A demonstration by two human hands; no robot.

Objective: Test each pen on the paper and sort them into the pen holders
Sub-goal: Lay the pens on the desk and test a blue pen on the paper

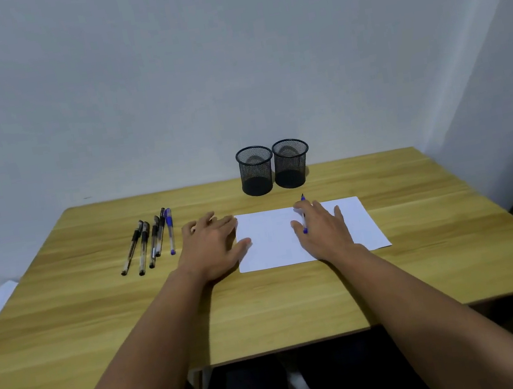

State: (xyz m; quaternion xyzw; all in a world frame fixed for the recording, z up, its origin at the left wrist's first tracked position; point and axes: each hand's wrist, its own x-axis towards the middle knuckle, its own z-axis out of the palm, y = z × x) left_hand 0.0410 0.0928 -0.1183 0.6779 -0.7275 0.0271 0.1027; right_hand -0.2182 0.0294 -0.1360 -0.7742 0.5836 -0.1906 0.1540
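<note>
- Left hand (214, 246) spread flat, pinning white paper (275, 235) edge.
- Right hand (323, 231) pinched blue pen (304, 220).
- Step judged: first test; next, tip to paper.

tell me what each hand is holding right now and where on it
The right hand holds a blue pen around the middle of its barrel, both ends showing. The left hand holds nothing; it rests flat at the paper edge.

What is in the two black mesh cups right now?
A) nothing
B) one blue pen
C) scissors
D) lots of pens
A: both pen holders look empty through the mesh, the unused pens lie on the table, and one blue pen is in the right hand.
</note>
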